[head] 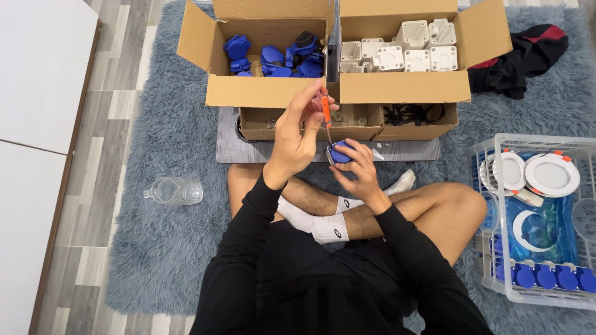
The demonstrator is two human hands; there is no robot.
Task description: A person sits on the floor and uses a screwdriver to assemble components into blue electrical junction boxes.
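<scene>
Both hands were busy mid-frame: the left hand (pixel 297 133) pinched an orange screwdriver (pixel 326 111) upright, tip down on a round blue part (pixel 341 152) that the right hand (pixel 358 167) gripped just above the crossed legs. Cardboard boxes (pixel 261 56) of blue and white pieces sat up top, a white basket (pixel 496 282) at lower right.

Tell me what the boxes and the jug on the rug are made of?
The boxes look like plain brown cardboard: matte, with folded flaps. The jug seems clear plastic, perhaps glass: the rug shows through it. The rug looks like shaggy grey-blue fabric.
</scene>
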